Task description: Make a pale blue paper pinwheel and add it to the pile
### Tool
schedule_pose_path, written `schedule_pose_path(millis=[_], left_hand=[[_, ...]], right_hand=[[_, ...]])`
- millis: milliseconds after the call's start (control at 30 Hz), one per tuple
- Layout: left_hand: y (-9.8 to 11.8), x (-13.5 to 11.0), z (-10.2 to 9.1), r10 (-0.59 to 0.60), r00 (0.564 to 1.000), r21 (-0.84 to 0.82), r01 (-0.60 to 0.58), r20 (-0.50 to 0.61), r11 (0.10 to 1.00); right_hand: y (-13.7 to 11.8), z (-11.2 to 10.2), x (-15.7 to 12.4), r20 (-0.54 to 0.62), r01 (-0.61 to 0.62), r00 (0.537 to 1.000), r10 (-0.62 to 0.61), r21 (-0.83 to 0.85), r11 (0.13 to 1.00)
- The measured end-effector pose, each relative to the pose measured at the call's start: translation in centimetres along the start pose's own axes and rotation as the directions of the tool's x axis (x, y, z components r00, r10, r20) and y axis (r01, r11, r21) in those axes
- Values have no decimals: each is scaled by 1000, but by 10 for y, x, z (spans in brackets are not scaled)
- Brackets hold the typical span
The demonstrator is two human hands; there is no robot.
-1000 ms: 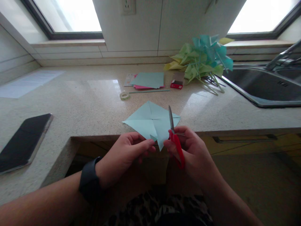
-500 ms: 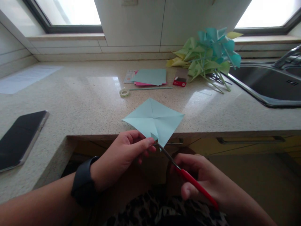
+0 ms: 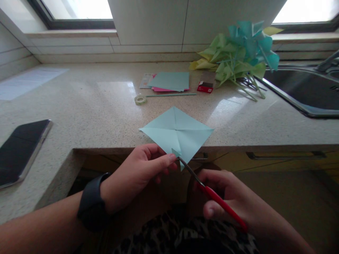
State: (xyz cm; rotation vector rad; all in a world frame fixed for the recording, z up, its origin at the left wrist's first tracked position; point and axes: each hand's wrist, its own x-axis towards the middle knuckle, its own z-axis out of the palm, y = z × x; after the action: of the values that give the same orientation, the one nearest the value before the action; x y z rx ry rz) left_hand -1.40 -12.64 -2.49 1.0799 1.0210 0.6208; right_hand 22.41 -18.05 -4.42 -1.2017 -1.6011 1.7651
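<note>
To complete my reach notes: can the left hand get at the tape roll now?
Probably not immediately: the left hand holds the light-blue paper. Once free, it likely could; the tape roll lies beyond, uncovered.

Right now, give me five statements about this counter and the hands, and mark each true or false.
1. The right hand holds the scissors. True.
2. The tape lies to the right of the stick. False: it lies at the stick's left end.
3. The left hand holds the tape. False: it pinches the sheet near its lowest corner.
4. The red box lies between the stack and the pinwheels. True.
5. The watch is on the left wrist. True.
</note>
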Motion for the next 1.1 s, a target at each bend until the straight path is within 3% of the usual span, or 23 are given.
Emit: schedule_pose_path(millis=[1100], left_hand=[[2, -1, 0, -23, 999, 51, 25, -28, 998]], right_hand=[[-1, 0, 0, -69, -55, 997, 45, -152, 987]])
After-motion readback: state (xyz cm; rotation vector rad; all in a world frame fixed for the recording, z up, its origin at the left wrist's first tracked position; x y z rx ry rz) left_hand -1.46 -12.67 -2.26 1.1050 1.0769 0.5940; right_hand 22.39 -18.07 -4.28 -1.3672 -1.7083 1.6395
